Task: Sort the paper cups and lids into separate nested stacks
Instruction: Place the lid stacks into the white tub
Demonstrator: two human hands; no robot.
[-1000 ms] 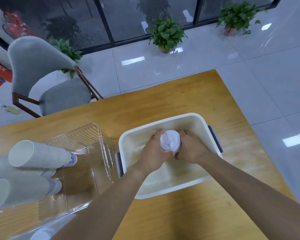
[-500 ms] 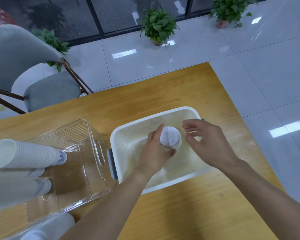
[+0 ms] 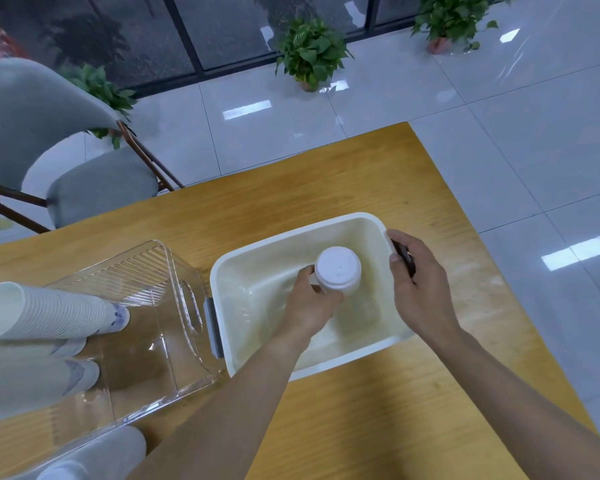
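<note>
My left hand (image 3: 309, 303) grips an upright stack of white lids (image 3: 338, 270) inside the white tub (image 3: 257, 258) in the middle of the table. My right hand (image 3: 418, 289) curls round the dark handle on the tub's right rim. Several nested stacks of white paper cups (image 3: 45, 313) lie on their sides at the left, in and beside a clear plastic bin (image 3: 160, 271). Another cup stack (image 3: 94, 455) lies at the bottom left edge.
The wooden table (image 3: 343, 188) ends close behind the tub and to its right. A grey chair (image 3: 66, 161) stands at the far left. Potted plants (image 3: 309, 53) sit on the tiled floor by the glass wall.
My right hand let go of the lid stack and moved right onto the tub's handle. My left hand keeps hold of the lids.
</note>
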